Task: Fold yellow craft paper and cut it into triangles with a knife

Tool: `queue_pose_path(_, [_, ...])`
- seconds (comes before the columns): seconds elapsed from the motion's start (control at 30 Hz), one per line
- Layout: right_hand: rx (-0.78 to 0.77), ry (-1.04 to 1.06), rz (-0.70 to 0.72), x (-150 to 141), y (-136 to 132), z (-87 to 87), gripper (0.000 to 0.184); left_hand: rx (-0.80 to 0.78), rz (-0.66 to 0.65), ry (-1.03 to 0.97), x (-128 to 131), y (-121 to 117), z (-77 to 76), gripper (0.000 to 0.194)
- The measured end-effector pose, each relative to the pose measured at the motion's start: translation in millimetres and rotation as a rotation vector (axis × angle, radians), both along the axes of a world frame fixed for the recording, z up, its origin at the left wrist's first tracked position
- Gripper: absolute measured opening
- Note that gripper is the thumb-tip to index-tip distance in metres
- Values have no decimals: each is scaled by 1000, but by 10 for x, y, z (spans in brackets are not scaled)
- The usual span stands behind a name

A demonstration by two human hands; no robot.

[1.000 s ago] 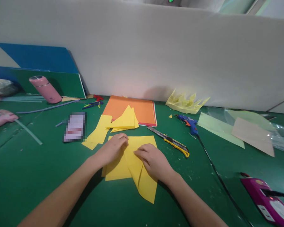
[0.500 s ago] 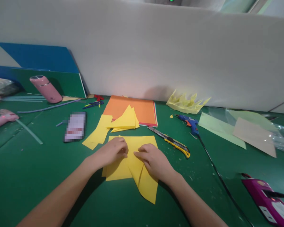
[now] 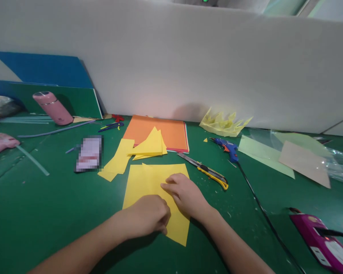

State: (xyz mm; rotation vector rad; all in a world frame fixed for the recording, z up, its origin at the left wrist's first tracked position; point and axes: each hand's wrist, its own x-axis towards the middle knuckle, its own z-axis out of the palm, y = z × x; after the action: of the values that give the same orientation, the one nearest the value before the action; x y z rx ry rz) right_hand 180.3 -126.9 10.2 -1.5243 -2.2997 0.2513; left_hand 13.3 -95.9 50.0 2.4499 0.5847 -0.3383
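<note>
A yellow sheet of paper (image 3: pixel 148 182) lies folded on the green mat (image 3: pixel 54 205) in front of me. My left hand (image 3: pixel 150 215) rests curled on the near part of its fold, fingers pressed together on the paper. My right hand (image 3: pixel 185 194) lies on the sheet's right side, its fingers stretched toward the crease and pressing down. Just behind the sheet lie folded yellow triangles (image 3: pixel 151 146) and a yellow strip (image 3: pixel 117 160).
A stack of orange paper (image 3: pixel 168 131), a yellow utility knife (image 3: pixel 208 171), a blue glue gun (image 3: pixel 227 148) with its black cord, a crumpled yellow paper shape (image 3: pixel 223 123), pale sheets (image 3: pixel 288 156), a pink bottle (image 3: pixel 50 108), a phone (image 3: pixel 88 154) and a magenta device (image 3: pixel 322 243) surround the sheet.
My left hand has slid from the sheet's upper left down toward me along the fold. My right hand has stayed in place on the paper.
</note>
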Motion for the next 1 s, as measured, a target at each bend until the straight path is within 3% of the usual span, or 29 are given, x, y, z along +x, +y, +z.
queue_pose_path(0.13, [4, 13, 5, 5, 3, -3, 31, -47, -64, -17, 22, -51, -29, 14])
queue_pose_path(0.23, [4, 22, 11, 10, 2, -2, 32, -142, -75, -19, 8, 17, 27, 13])
queue_pose_path(0.3, [7, 26, 7, 13, 1, -4, 31, -123, -37, -9, -30, 88, 80, 12])
queue_pose_path(0.47, [21, 36, 12, 15, 6, -21, 30, 134, 190, 7, -150, 355, 135, 16])
queue_pose_path(0.6, [9, 30, 16, 19, 8, -21, 31, 354, 504, -78, -203, 654, 63, 19])
queue_pose_path(0.7, [12, 40, 15, 24, 5, -19, 31, 497, 587, -35, -248, 810, -8, 18])
queue_pose_path(0.87, [27, 45, 25, 33, 3, -37, 31, 745, 557, -198, -281, 834, -102, 20])
queue_pose_path(1.0, [75, 113, 37, 35, 6, -47, 28, 582, 253, -338, -225, 763, -150, 21])
